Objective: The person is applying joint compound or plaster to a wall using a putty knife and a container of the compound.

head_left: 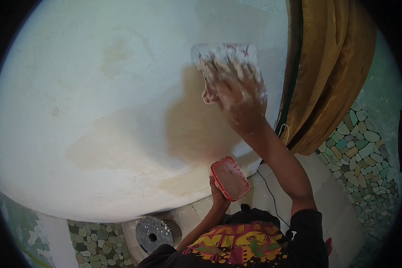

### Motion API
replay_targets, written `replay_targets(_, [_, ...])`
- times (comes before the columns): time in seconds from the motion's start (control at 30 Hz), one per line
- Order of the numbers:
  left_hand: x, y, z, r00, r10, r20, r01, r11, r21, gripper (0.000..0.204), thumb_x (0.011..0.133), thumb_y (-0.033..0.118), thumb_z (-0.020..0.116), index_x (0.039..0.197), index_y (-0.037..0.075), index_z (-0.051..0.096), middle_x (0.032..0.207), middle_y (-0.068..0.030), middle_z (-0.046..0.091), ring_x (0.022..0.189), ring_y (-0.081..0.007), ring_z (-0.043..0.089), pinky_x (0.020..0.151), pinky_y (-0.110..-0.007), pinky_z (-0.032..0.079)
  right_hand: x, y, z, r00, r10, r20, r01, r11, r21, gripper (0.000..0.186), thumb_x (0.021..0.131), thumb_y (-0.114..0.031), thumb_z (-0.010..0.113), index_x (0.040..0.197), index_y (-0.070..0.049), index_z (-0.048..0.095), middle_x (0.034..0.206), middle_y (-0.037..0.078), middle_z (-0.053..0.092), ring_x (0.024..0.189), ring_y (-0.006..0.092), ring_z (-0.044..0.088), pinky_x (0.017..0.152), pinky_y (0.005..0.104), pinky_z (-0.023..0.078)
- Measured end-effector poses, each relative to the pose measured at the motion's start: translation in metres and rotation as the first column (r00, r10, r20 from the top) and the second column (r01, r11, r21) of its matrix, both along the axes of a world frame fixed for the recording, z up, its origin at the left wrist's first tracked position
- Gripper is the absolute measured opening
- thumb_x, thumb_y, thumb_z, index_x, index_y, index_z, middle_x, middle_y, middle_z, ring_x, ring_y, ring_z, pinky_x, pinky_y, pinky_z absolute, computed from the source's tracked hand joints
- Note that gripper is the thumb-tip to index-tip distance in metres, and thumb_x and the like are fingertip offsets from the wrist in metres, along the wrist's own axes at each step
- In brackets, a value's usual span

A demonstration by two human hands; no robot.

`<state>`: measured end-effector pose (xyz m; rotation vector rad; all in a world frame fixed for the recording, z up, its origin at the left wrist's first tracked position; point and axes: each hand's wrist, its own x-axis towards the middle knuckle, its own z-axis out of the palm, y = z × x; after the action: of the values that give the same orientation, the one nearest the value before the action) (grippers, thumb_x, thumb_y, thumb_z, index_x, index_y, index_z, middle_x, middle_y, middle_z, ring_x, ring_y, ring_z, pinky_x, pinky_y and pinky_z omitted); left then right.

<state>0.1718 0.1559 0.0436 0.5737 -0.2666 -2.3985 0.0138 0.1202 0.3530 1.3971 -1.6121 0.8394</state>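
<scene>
- Right hand point(236, 91), paste-smeared, clamped on a flat spreader point(196, 54), far, at the pale wall point(98, 89); likely light, slippery; best gripped across its back.
- Left hand point(218, 193) clasping a red-rimmed tub point(220, 183), nearer; probably light, stiff-sided.

Two hands point(239, 89) point(218, 194), one spreader point(198, 50), one tub point(222, 187), one disc point(144, 233), one curtain point(330, 76) and, in shadow, apparently two cords point(270, 191) point(288, 129).
</scene>
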Motion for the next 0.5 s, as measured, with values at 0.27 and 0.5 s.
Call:
replay_targets(0.27, [0.012,-0.016,0.000,0.993,-0.106,-0.058,0.104,0.994,-0.046,0.068,0.095,0.062,0.037,0.143,0.013,0.036,0.140,-0.0117,0.046,0.127,-0.0314,0.047,0.106,-0.052,0.039,-0.009,0.047,-0.012,1.000,0.014,-0.013,-0.015,0.999,-0.039,0.042,0.062,-0.011,0.072,0.104,-0.011,0.067,0.099,0.004,0.067,0.096,0.0292,0.063,0.083,0.0448,0.048])
replay_targets(0.5, [0.006,-0.009,0.012,0.986,-0.164,-0.032,0.160,0.981,-0.109,0.067,0.095,0.060,0.037,0.143,0.013,0.038,0.140,-0.0094,0.047,0.126,-0.0296,0.048,0.105,-0.050,0.039,-0.012,-0.009,-0.009,0.584,0.615,0.530,-0.427,0.788,-0.444,0.045,0.064,-0.005,0.066,0.109,-0.010,0.066,0.100,0.012,0.067,0.091,0.0309,0.063,0.083,0.0435,0.048])
